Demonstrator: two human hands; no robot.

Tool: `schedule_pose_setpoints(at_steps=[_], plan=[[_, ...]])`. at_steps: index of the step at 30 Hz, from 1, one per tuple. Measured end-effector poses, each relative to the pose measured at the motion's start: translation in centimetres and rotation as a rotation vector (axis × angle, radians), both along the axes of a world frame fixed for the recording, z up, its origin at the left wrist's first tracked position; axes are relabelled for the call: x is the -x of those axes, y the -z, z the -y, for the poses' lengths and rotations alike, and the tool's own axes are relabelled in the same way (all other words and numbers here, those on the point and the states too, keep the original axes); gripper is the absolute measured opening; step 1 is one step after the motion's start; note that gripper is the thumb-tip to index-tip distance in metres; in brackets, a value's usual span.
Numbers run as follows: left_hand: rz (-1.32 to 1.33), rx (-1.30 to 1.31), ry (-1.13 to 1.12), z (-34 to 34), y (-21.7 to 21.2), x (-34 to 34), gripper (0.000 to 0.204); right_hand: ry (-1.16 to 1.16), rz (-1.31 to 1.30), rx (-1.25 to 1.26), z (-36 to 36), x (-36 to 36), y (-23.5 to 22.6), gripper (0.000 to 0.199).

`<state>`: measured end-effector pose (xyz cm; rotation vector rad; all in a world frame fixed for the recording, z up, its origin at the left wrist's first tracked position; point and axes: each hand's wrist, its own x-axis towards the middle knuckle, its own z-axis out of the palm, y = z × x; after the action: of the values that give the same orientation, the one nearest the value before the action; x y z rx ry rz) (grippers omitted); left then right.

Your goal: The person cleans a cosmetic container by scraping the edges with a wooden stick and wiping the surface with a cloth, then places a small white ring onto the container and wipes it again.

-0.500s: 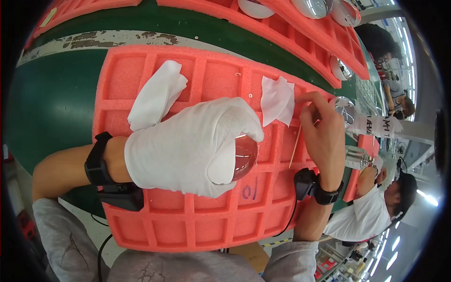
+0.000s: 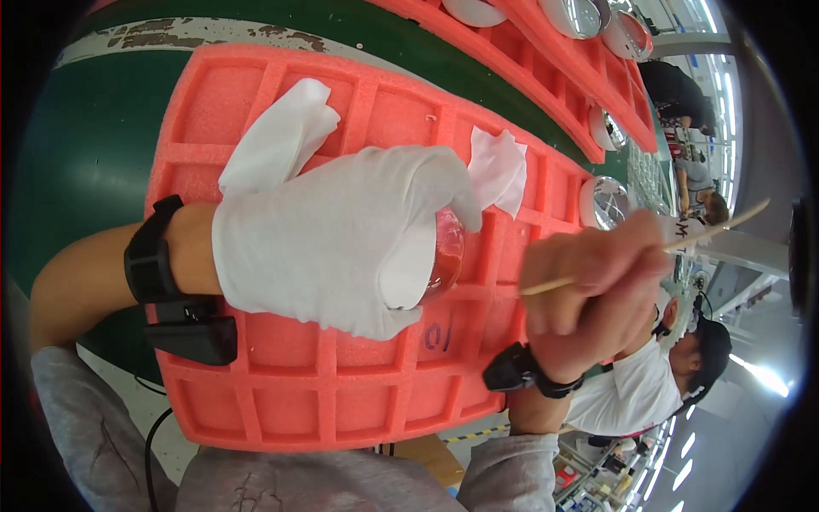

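Observation:
My left hand [image 2: 333, 243], in a white glove, is wrapped round a clear, shiny round glass piece [image 2: 447, 256]. Only the glass piece's right edge shows past the fingers, so its full shape is hidden. To the right, my bare right hand [image 2: 589, 290] grips a thin wooden stick [image 2: 723, 227], raised close to the camera and slanting up to the right. Both hands are above a red foam tray [image 2: 281, 414] with square compartments. A folded white cloth [image 2: 277, 141] lies on the tray beyond the glove, and a smaller white cloth [image 2: 497, 171] lies farther right.
More red foam trays [image 2: 546, 81] stand at the far right, holding several shiny round pieces [image 2: 576, 15]. Another round piece [image 2: 604, 203] sits by the tray's right edge. A co-worker in a white shirt [image 2: 627, 388] is close at the right. Green tabletop [image 2: 94, 162] shows at left.
My right hand has lifted from the tray toward the camera, bringing up the wooden stick that lay against the foam. My left hand still holds the glass piece. The whole view has shifted slightly.

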<state>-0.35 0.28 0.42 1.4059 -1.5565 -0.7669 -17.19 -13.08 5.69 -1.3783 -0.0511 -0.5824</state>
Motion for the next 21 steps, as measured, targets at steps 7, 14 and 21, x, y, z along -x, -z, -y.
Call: schedule_pose_setpoints(at_steps=[7,14,21], plan=[[0.216,-0.086,-0.013,0.3,-1.7,-0.6,0.050,0.240,-0.283,0.363,-1.8,-2.8,1.2,0.037],[0.348,-0.148,-0.049,0.3,-2.0,-0.5,0.052,0.180,-0.243,0.429,-1.2,-2.7,1.9,0.037],[0.309,-0.127,-0.052,0.0,-1.2,-0.5,0.056,0.234,-0.283,0.654,-1.9,-3.1,1.1,0.037]])
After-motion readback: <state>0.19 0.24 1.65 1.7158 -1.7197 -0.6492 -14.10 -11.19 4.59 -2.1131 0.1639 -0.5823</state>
